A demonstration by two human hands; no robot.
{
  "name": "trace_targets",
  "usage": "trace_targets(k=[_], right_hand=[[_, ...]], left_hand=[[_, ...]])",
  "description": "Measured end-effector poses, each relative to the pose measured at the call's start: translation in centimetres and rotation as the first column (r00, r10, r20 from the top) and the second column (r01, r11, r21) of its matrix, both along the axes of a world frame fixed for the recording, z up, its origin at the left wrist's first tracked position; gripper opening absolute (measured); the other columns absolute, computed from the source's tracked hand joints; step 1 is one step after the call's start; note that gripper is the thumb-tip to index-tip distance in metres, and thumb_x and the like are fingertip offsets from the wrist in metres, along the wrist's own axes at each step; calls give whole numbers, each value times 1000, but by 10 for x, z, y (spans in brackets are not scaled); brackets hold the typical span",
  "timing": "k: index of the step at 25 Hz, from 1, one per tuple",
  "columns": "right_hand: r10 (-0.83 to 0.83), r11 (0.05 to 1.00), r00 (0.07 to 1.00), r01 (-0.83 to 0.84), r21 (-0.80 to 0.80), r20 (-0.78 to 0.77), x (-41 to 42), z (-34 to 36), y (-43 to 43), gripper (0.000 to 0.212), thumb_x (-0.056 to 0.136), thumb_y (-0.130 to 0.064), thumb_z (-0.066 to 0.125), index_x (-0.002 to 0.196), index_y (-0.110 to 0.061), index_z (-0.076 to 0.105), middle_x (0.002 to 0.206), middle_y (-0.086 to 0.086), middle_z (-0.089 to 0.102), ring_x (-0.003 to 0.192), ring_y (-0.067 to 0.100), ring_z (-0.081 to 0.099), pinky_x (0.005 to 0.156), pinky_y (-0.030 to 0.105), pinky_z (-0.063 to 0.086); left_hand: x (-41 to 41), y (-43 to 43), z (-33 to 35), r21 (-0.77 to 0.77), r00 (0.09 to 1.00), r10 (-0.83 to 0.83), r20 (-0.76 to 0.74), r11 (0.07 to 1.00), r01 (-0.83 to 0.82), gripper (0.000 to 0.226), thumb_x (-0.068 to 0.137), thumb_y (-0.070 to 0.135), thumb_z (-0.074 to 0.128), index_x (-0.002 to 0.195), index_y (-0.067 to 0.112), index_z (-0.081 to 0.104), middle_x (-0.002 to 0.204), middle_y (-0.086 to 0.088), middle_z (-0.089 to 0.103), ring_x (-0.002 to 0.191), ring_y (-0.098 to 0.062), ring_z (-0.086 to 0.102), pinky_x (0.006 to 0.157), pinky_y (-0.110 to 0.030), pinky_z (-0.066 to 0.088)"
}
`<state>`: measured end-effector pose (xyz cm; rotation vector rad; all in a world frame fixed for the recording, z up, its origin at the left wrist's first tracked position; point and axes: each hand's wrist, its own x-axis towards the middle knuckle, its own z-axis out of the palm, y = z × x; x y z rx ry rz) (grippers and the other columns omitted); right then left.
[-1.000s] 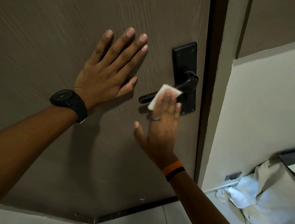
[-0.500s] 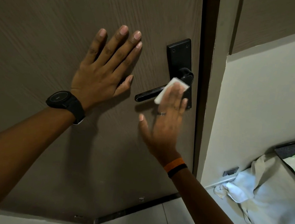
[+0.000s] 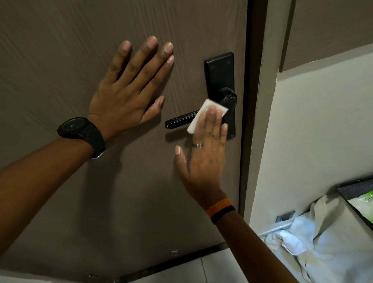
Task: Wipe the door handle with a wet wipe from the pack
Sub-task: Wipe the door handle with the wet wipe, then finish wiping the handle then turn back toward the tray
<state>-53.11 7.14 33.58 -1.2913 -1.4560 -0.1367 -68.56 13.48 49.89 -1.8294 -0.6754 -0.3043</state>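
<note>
Here the right hand (image 3: 205, 152), fingers straight and flat, presses a folded white wet wipe (image 3: 202, 114) onto the black metal lever door handle (image 3: 183, 119), near its pivot. The left hand (image 3: 129, 89), spread open and holding nothing, braces the brown wood-grain door (image 3: 78, 30) at nine o'clock of the handle. Good wiping likely means curling fingers around the lever and sliding toward its nine-o'clock tip, covering the underside. The green wipe pack (image 3: 372, 206) lies at four o'clock.

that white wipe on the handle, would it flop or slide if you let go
The wipe is probably limp: a thin folded sheet, pressed flat by the right hand against the door handle. Being wet, it may cling briefly. Likely very light, so it would probably droop and fall.
</note>
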Motion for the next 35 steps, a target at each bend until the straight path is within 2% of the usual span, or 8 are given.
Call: trace_targets(k=[4, 8, 11, 15, 19, 22, 28, 35], right_hand=[[64, 976, 998, -60, 207, -11, 20, 3, -11, 45, 100, -10, 57, 143, 2, 48, 153, 18, 45, 149, 29, 34, 125, 40, 33], [126, 985, 966, -95, 143, -225, 43, 37, -8, 34, 96, -11, 69, 130, -13, 62, 140, 11, 51, 131, -2, 36, 107, 14, 41], [20, 989, 996, -6, 148, -91, 50, 52, -11, 47, 95, -14, 71, 138, -22, 53, 136, -9, 45, 121, 17, 39, 94, 39, 49], [66, 976, 998, -63, 208, -8, 66, 50, -15, 34, 94, -12, 71, 128, -16, 65, 118, 2, 69, 111, 20, 45, 82, 51, 52], [177, 984, 974, -170, 59, -145, 86, 30, -33, 34, 96, -12, 67, 129, -19, 63, 115, 0, 71, 108, 11, 54, 94, 31, 47], [185, 974, 909, -220, -53, -373, 121, 10, -53, 37, 95, -14, 70, 128, -27, 61, 111, -12, 68, 101, 6, 63, 93, 12, 48], [8, 953, 824, -178, -245, -566, 246, -57, -93, 25, 90, 1, 72, 91, -24, 67, 88, -12, 70, 83, 7, 68, 78, 12, 51], [-320, 823, 827, 1, -567, -463, 458, -179, -125, 20, 91, -1, 70, 95, -20, 76, 96, -2, 74, 89, 15, 70, 79, 24, 55]], left_hand=[[7, -6, -7, -48, 999, 1, 54, 999, 1, 63, 111, 32, 32, 163, 4, 13, 169, -15, 18, 156, -34, 15, 127, -44, -9], [22, -25, -20, -150, 972, -14, 234, 987, 51, 57, 110, 19, 41, 159, -4, 22, 166, -22, 25, 153, -39, 22, 128, -51, 11], [33, -49, -37, -237, 933, -45, 357, 962, 137, 54, 108, 15, 46, 154, -10, 32, 162, -27, 31, 151, -42, 25, 126, -54, 18], [55, -80, -73, -340, 905, -50, 423, 917, 210, 54, 104, 21, 52, 148, -10, 42, 156, -28, 41, 147, -42, 32, 121, -56, 29], [86, -95, -108, -377, 874, -71, 480, 883, 279, 52, 102, 19, 56, 147, -2, 40, 151, -26, 48, 144, -40, 39, 112, -55, 45], [117, -102, -141, -416, 816, -103, 569, 820, 393, 45, 105, 18, 48, 146, 0, 41, 153, -22, 48, 147, -36, 38, 115, -49, 43], [233, -125, -235, -575, 842, -31, 539, 717, 395, 48, 101, 13, 61, 144, -7, 53, 154, -20, 48, 146, -37, 40, 111, -53, 45], [425, -138, -350, -802, 901, 41, 431, 475, 362, 56, 106, 30, 41, 150, -4, 46, 157, -18, 44, 148, -35, 38, 118, -52, 41]])
